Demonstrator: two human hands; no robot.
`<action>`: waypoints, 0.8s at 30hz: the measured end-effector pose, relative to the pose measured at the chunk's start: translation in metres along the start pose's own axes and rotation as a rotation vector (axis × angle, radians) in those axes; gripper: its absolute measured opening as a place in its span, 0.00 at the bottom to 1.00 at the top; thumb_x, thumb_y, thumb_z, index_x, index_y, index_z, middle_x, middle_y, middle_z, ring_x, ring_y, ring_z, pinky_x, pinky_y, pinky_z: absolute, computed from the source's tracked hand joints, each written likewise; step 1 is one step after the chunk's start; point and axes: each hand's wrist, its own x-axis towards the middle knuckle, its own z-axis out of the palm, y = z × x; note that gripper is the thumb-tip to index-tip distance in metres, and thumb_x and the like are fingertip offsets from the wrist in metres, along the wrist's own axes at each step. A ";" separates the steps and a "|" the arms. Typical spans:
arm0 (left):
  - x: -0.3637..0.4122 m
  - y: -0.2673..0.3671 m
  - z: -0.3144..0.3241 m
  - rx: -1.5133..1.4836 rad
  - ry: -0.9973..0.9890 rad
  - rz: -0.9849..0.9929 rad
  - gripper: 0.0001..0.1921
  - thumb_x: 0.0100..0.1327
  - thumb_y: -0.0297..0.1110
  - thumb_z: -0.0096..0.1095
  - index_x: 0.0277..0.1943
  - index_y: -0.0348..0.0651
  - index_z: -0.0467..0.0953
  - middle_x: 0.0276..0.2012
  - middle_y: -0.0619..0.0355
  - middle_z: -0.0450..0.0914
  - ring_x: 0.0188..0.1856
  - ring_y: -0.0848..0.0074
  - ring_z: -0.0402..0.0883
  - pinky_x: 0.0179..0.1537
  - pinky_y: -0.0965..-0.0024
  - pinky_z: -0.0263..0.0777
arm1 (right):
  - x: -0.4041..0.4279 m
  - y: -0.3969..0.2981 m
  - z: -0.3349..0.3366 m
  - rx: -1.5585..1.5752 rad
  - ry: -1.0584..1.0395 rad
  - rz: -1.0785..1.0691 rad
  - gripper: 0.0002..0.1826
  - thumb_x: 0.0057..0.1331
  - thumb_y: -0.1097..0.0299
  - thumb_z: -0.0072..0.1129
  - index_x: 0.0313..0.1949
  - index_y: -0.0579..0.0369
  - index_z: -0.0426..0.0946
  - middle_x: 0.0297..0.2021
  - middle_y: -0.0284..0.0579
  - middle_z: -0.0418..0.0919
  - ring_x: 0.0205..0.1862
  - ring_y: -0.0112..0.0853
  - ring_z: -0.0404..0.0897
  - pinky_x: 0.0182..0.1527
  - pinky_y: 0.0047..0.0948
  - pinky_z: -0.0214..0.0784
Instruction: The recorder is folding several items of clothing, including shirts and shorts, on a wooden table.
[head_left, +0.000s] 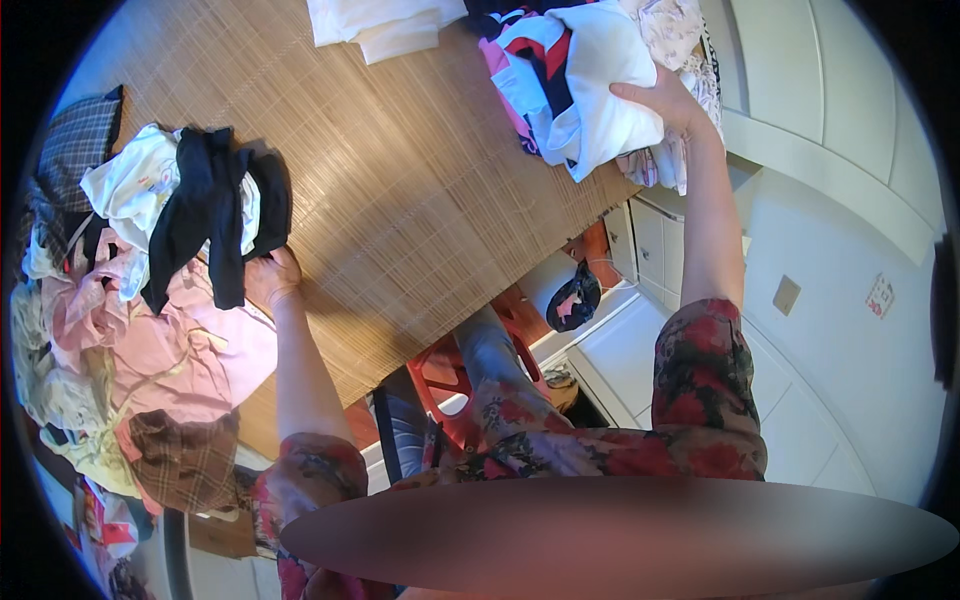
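My left hand (274, 277) is at the lower right edge of a pile with a black garment (217, 202) and a white printed garment (142, 176); its fingertips are hidden under the black cloth, so a hold cannot be told. Below and left of it lie pink garments (180, 345). At the upper right my right hand (660, 101) rests on a white garment (600, 82), thumb spread across it and the other fingers hidden behind. That garment lies on a stack of pink, red, navy and pale blue clothes. A bamboo mat (405, 172) spreads between both hands.
Folded white cloth (390, 26) lies at the mat's far edge. Checked dark cloth (79, 150) and a brown plaid garment (184, 457) are at the left. Beyond the mat's near edge are a red plastic stool (442, 375), a dark bag (574, 300) and white drawers (656, 244).
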 end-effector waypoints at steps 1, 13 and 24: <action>0.001 -0.004 0.002 0.002 0.004 -0.003 0.33 0.63 0.58 0.45 0.57 0.35 0.72 0.56 0.36 0.73 0.58 0.45 0.71 0.56 0.53 0.65 | -0.004 0.000 0.008 0.112 0.005 0.000 0.36 0.53 0.56 0.73 0.57 0.60 0.71 0.48 0.47 0.79 0.48 0.32 0.79 0.52 0.30 0.71; 0.001 -0.022 0.016 0.052 0.090 0.115 0.33 0.64 0.57 0.45 0.58 0.35 0.71 0.56 0.36 0.73 0.57 0.44 0.71 0.56 0.53 0.65 | -0.092 -0.081 0.057 -0.245 0.376 -0.480 0.20 0.49 0.71 0.67 0.42 0.59 0.76 0.40 0.50 0.79 0.44 0.47 0.78 0.48 0.35 0.71; 0.003 -0.039 0.021 -0.020 -0.003 0.078 0.32 0.64 0.56 0.47 0.59 0.36 0.70 0.58 0.38 0.71 0.60 0.46 0.68 0.58 0.55 0.64 | -0.089 -0.138 0.126 0.128 -0.082 -0.569 0.22 0.49 0.68 0.73 0.43 0.57 0.76 0.41 0.50 0.81 0.44 0.43 0.80 0.48 0.34 0.71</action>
